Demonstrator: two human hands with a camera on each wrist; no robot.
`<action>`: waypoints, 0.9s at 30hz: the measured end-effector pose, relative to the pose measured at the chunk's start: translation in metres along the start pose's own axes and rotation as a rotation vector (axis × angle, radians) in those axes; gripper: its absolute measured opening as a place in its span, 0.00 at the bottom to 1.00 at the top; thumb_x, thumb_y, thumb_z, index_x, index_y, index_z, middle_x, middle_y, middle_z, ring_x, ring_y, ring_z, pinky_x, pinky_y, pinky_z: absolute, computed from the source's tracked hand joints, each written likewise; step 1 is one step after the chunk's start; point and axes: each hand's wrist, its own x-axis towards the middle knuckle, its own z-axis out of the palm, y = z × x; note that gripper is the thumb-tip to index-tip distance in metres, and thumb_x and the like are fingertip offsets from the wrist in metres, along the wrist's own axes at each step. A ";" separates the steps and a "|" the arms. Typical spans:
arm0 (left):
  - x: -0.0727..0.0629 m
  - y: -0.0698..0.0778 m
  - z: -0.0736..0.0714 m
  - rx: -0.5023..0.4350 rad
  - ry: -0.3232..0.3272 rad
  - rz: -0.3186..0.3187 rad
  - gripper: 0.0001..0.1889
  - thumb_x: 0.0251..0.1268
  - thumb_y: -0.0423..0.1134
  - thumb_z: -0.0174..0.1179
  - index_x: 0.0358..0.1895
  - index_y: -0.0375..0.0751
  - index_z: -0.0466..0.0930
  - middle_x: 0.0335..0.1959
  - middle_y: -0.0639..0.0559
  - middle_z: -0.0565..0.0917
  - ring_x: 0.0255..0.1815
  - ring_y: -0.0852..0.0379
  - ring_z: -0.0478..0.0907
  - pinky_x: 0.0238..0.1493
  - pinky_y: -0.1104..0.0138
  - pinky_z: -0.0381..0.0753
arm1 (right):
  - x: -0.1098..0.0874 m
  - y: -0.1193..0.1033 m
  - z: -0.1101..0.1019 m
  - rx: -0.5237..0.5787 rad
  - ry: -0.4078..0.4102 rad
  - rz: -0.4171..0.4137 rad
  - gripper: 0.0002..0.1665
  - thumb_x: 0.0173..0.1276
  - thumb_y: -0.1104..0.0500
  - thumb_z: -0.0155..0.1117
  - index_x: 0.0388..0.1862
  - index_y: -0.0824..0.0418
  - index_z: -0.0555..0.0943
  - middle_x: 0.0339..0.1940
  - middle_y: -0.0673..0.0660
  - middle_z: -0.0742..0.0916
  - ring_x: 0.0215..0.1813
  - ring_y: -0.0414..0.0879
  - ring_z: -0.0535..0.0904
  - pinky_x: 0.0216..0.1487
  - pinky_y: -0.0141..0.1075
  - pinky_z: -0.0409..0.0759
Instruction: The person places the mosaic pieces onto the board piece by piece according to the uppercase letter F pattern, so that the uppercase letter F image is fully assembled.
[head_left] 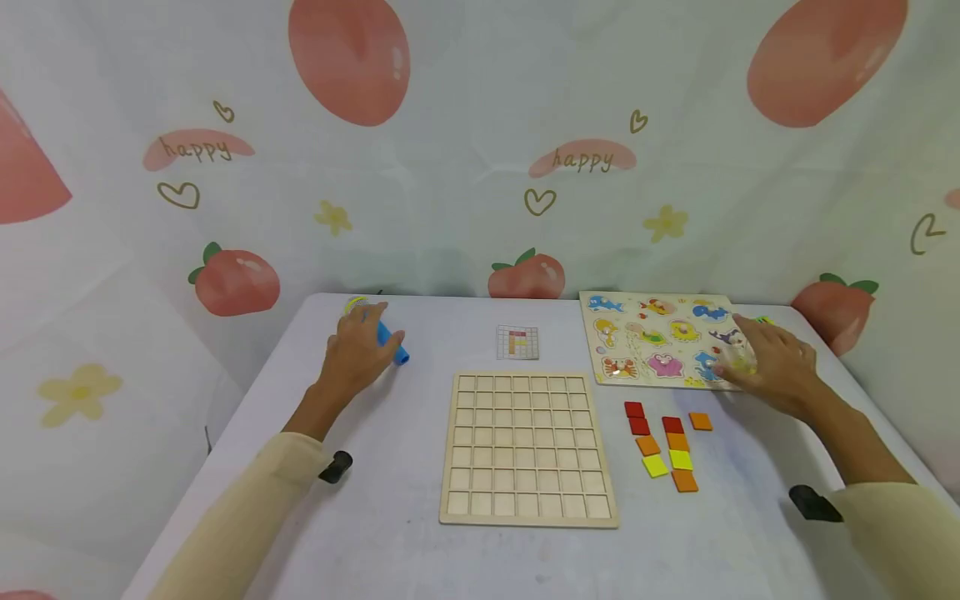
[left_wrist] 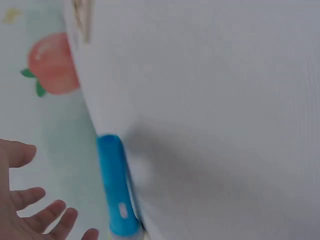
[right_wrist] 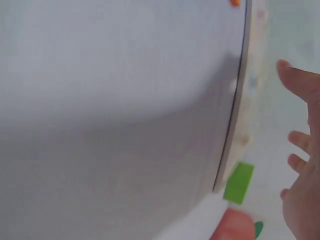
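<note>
My left hand [head_left: 358, 348] hovers with spread fingers around a blue tube-shaped thing [head_left: 393, 343] at the table's far left corner. In the left wrist view, the left fingers [left_wrist: 49, 218] are apart from this blue tube [left_wrist: 116, 180], which has a small pale patch on its side and a grey end. At the far right, my right hand [head_left: 776, 358] covers the right edge of a wooden animal puzzle board [head_left: 637, 321]. Its fingers are spread, with nothing gripped in them. Beyond the board's edge [right_wrist: 232, 135], the right wrist view shows a green block [right_wrist: 239, 183].
A wooden grid board [head_left: 528, 525] lies in the middle of the white table [head_left: 360, 542]. Several red, orange and yellow square tiles [head_left: 680, 460] lie to its right. Behind it is a small pattern card [head_left: 517, 342]. A printed cloth [head_left: 450, 183] hangs behind the table.
</note>
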 end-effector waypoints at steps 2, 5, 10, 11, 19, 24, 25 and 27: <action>-0.006 0.009 -0.002 -0.121 0.000 -0.019 0.34 0.79 0.50 0.56 0.79 0.34 0.66 0.76 0.29 0.68 0.75 0.27 0.66 0.66 0.29 0.76 | -0.004 -0.008 0.000 0.020 -0.008 -0.011 0.62 0.70 0.34 0.66 0.88 0.63 0.49 0.78 0.83 0.61 0.75 0.84 0.50 0.65 0.83 0.53; -0.017 0.022 -0.003 -0.272 -0.017 -0.044 0.31 0.79 0.45 0.58 0.78 0.32 0.67 0.74 0.29 0.70 0.73 0.31 0.70 0.68 0.35 0.79 | -0.010 -0.019 0.001 0.062 -0.026 -0.039 0.59 0.68 0.36 0.69 0.86 0.63 0.55 0.78 0.82 0.64 0.74 0.83 0.51 0.64 0.82 0.56; -0.036 0.036 -0.003 -0.401 -0.095 -0.048 0.31 0.80 0.44 0.60 0.77 0.31 0.68 0.74 0.33 0.73 0.72 0.35 0.75 0.69 0.40 0.81 | -0.020 -0.038 0.007 0.146 -0.039 -0.077 0.55 0.66 0.38 0.73 0.82 0.64 0.65 0.77 0.78 0.69 0.75 0.80 0.53 0.65 0.82 0.57; -0.039 0.038 -0.003 -0.415 -0.121 -0.050 0.31 0.80 0.45 0.60 0.77 0.31 0.68 0.74 0.34 0.74 0.73 0.35 0.75 0.68 0.41 0.81 | -0.022 -0.042 0.009 0.165 -0.035 -0.081 0.53 0.66 0.38 0.73 0.82 0.62 0.67 0.77 0.76 0.71 0.75 0.79 0.54 0.65 0.81 0.58; -0.061 0.043 0.007 -0.497 -0.268 -0.139 0.31 0.80 0.48 0.60 0.77 0.35 0.70 0.72 0.35 0.77 0.70 0.37 0.78 0.56 0.54 0.91 | -0.032 -0.071 0.020 0.322 -0.006 -0.156 0.38 0.67 0.48 0.77 0.73 0.60 0.79 0.71 0.70 0.80 0.73 0.71 0.62 0.66 0.79 0.65; -0.072 0.048 0.018 -0.601 -0.307 -0.197 0.30 0.79 0.47 0.62 0.76 0.35 0.72 0.69 0.37 0.78 0.69 0.39 0.79 0.55 0.57 0.92 | -0.033 -0.083 0.024 0.365 -0.031 -0.179 0.30 0.69 0.52 0.76 0.68 0.60 0.83 0.67 0.68 0.84 0.69 0.66 0.67 0.63 0.74 0.74; -0.074 0.050 0.020 -0.616 -0.309 -0.205 0.29 0.78 0.46 0.62 0.75 0.36 0.73 0.69 0.38 0.79 0.69 0.39 0.79 0.55 0.57 0.92 | -0.033 -0.085 0.025 0.369 -0.038 -0.179 0.28 0.69 0.53 0.76 0.66 0.59 0.84 0.66 0.67 0.84 0.68 0.65 0.68 0.62 0.72 0.76; -0.076 0.054 0.022 -0.635 -0.315 -0.209 0.29 0.78 0.46 0.62 0.75 0.36 0.73 0.68 0.38 0.79 0.69 0.40 0.80 0.54 0.56 0.92 | -0.032 -0.088 0.027 0.371 -0.051 -0.180 0.25 0.69 0.54 0.76 0.63 0.57 0.86 0.64 0.64 0.86 0.66 0.63 0.69 0.61 0.69 0.77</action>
